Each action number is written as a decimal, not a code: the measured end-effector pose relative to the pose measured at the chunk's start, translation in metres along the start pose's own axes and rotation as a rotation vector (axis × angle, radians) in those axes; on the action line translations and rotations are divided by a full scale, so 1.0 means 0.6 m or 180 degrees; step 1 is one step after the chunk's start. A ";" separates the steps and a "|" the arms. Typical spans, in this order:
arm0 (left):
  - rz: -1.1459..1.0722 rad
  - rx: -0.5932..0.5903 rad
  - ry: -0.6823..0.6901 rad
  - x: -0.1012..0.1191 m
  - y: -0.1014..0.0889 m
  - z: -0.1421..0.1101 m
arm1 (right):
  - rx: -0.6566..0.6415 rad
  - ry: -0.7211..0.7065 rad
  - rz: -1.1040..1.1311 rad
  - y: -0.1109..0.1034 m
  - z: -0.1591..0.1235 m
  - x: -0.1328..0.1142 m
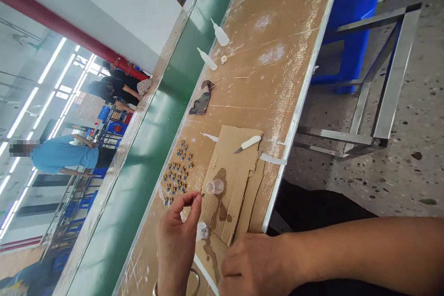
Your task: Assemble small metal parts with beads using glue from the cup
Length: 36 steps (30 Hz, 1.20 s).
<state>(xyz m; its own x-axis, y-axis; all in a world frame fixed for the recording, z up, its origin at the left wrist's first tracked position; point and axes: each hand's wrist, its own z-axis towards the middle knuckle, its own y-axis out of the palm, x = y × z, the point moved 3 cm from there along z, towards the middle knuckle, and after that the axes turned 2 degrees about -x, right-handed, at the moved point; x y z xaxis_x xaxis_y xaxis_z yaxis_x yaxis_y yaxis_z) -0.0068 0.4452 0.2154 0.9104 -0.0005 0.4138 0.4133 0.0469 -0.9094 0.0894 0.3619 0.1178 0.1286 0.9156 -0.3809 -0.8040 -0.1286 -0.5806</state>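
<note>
My left hand (pixel 178 236), with a bracelet at the wrist, reaches over the table. Its thumb and forefinger are pinched together, with a tiny dark bit at their tips that is too small to name. Just beside the fingertips, a small clear plastic cup (pixel 215 187) sits on a cardboard sheet (pixel 231 166) with wet stains. Another clear cup (pixel 203 231) stands close to the left thumb. Several tiny gold-and-blue pieces (pixel 177 173) lie in loose rows beyond the hand. At the table's near edge my right hand (pixel 248 261) is closed with fingers curled; what they hold, if anything, is hidden.
A white-handled craft knife (pixel 248 144) rests on the cardboard. Farther along are a camouflage cloth scrap (pixel 201 101), two white nozzle bottles (pixel 221 35) (pixel 208 59) and thin sticks (pixel 241 77). A metal-framed stool (pixel 388 74) and a blue stool (pixel 354 51) stand beside the table. People stand in the background.
</note>
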 end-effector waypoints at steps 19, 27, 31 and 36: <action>0.0434 -0.0058 0.0417 0.066 0.015 0.016 | 0.0157 0.0147 0.0393 0.012 -0.002 0.007; 0.0499 -0.0108 0.0643 0.071 0.021 0.022 | 0.0217 0.0160 0.0408 0.009 -0.001 0.008; 0.0534 -0.0142 0.0602 0.071 0.016 0.020 | 0.0247 0.0179 0.0371 0.008 0.000 0.009; 0.0599 0.0226 0.0088 0.062 -0.027 -0.024 | 0.0220 0.0154 0.0402 -0.006 0.002 0.006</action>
<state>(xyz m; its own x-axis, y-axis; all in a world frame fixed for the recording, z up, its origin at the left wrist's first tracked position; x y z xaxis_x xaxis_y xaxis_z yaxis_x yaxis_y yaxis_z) 0.0207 0.4303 0.2450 0.9720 -0.0125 0.2346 0.2343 0.1192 -0.9648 0.0922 0.3662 0.1193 0.0506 0.8742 -0.4830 -0.8534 -0.2134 -0.4755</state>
